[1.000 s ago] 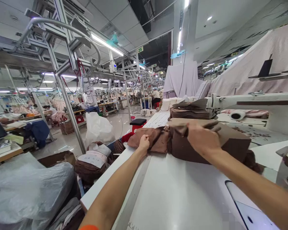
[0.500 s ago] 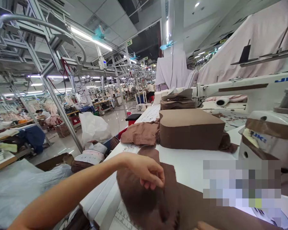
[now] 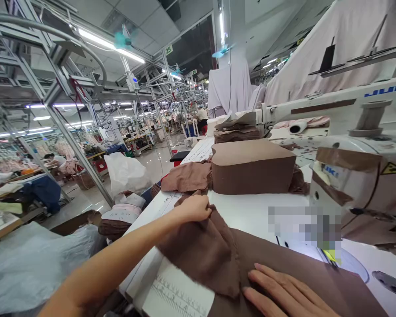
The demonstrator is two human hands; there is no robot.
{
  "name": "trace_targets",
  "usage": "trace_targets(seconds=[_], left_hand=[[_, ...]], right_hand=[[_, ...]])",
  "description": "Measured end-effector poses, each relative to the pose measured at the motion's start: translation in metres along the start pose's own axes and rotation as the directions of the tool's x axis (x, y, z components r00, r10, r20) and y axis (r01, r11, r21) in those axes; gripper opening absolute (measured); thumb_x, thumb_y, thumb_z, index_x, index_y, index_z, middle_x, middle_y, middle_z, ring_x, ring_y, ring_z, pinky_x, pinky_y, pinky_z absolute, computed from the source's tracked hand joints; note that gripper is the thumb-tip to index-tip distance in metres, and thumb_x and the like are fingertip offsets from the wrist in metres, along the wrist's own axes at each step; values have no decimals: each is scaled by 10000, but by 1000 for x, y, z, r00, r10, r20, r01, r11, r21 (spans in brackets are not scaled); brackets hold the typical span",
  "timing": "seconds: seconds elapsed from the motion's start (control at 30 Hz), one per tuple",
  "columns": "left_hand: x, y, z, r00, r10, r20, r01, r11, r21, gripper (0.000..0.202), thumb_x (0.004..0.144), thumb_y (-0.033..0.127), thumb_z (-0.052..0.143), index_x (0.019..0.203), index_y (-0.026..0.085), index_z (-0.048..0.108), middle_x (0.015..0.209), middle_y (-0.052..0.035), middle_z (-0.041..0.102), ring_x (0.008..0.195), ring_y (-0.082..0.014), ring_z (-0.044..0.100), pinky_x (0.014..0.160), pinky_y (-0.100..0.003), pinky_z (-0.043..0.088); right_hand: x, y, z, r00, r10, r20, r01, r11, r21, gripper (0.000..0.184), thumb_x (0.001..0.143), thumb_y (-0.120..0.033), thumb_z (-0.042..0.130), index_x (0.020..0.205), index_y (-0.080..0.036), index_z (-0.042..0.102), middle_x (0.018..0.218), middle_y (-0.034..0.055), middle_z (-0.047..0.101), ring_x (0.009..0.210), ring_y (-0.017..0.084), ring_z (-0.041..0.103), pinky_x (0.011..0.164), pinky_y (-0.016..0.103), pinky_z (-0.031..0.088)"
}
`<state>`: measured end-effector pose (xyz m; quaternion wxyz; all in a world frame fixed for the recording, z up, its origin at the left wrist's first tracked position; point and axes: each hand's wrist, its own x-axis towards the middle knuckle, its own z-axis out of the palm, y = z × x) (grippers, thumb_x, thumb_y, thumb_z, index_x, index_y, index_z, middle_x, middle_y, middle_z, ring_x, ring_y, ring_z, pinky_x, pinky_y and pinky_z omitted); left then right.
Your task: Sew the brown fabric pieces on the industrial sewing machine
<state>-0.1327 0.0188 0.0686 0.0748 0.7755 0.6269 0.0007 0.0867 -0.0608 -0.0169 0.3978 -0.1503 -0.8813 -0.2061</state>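
Observation:
My left hand (image 3: 195, 208) pinches the far edge of a brown fabric piece (image 3: 201, 248) spread on the white sewing table (image 3: 247, 211). My right hand (image 3: 288, 294) lies flat with fingers stretched out on a second, smoother brown piece (image 3: 300, 268) at the near edge. A tall stack of cut brown pieces (image 3: 252, 166) stands behind them. Crumpled lighter brown cloth (image 3: 186, 176) lies to its left. The white sewing machine (image 3: 356, 149) stands at the right.
A smaller pile of brown pieces (image 3: 236, 130) sits farther back on the table. Beside the table on the left are a tied brown bundle with a white label (image 3: 120, 218), a white plastic bag (image 3: 127, 174) and clear plastic sheeting (image 3: 29, 264). Other workstations and people fill the hall behind.
Both hands left the tall stack and came toward me with brown pieces. The left hand now grips the fabric's far edge, and the right hand has come into view, flat on the fabric.

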Motion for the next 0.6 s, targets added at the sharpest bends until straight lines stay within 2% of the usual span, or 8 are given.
trace_targets(seconds=[0.1,0.2,0.27,0.4,0.5,0.57,0.6], left_hand=[[1,-6,-3,997,72,-33,-72,997,-19,222,908,306,565,1041,129,589,1063,-72,601,944,-192,598,831,-394,510],[-6,-8,-10,970,173,-173,-185,981,-58,196,902,298,565,998,129,590,1055,-69,594,1002,-210,568,888,-426,465],[-15,-11,-19,932,238,-272,-273,957,-98,162,917,286,524,966,136,564,986,-52,595,957,-191,568,867,-388,461],[-43,-11,-48,832,294,-470,-412,895,-169,164,965,304,340,960,181,449,834,-8,545,757,-132,530,693,-246,441],[-59,10,-69,745,304,-595,-485,858,-170,166,970,316,310,966,198,426,827,-2,497,747,-133,489,673,-235,399],[-59,38,-69,699,372,-611,-549,826,-124,121,954,285,364,971,211,458,864,-1,518,783,-136,501,703,-236,393],[-57,55,-63,677,448,-585,-584,810,-56,125,951,244,357,971,215,477,886,-5,539,802,-142,517,715,-242,398]], right_hand=[[42,-6,-1,1000,-3,-4,3,998,66,254,945,-284,381,1034,-174,592,960,83,625,876,178,590,717,265,481],[71,-5,-3,996,-87,-33,90,991,101,232,947,-250,387,971,-154,596,893,92,620,781,160,575,651,251,455],[80,-2,-5,993,-105,-53,110,988,109,226,949,-223,387,928,-142,597,857,93,618,725,147,559,605,241,430],[87,-1,-22,989,-105,-99,117,986,115,307,936,-109,306,830,-128,593,816,70,625,593,142,505,479,272,353],[85,-5,-54,991,-74,-109,91,984,154,350,947,-83,251,877,-145,588,903,19,645,642,145,540,508,293,384],[71,-8,-76,998,-8,-66,18,986,163,333,970,-95,248,944,-188,567,932,-50,655,734,127,587,603,288,428],[59,-9,-86,999,40,-30,-35,987,156,314,956,-70,271,949,-211,551,919,-84,657,748,116,599,626,283,434]])
